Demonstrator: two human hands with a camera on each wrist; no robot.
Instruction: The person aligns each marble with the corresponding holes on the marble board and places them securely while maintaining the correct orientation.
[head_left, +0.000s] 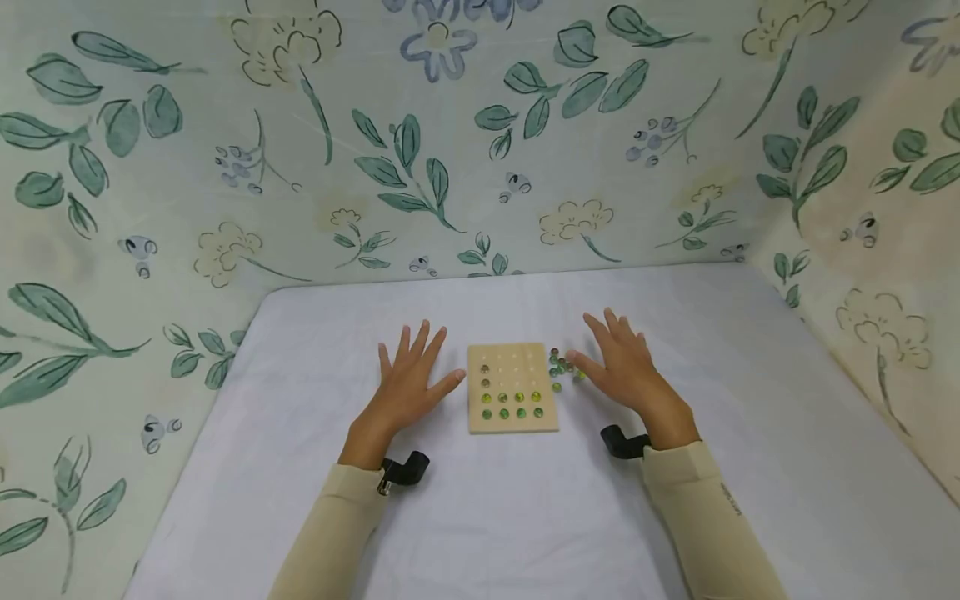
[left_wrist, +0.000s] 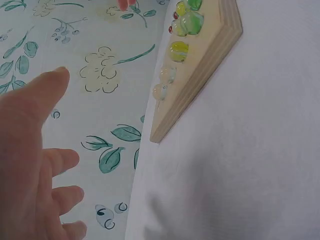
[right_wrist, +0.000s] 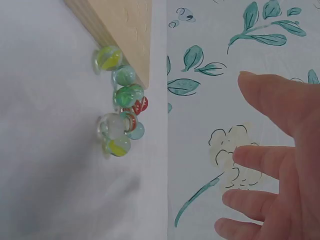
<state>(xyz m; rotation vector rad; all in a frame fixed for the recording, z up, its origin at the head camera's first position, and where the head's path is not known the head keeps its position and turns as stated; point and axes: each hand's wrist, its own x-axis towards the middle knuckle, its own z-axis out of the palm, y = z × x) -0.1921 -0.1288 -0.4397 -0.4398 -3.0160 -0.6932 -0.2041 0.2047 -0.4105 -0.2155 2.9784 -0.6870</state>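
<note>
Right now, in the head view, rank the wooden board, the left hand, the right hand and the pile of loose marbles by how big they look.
1. wooden board, largest.
2. left hand and right hand: they look alike, so no ranking between them.
3. pile of loose marbles, smallest, lying beside the board's right edge by the right hand's fingers.

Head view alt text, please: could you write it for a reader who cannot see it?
Two open hands, left hand and right hand, lie flat on a white table either side of a wooden peg board holding marbles. Loose marbles sit by the right fingertips.

board (head_left: 513, 387): pale matt wood | marbles (right_wrist: 120, 115): glossy glass | table cover (head_left: 525, 517): smooth matt white cloth
</note>
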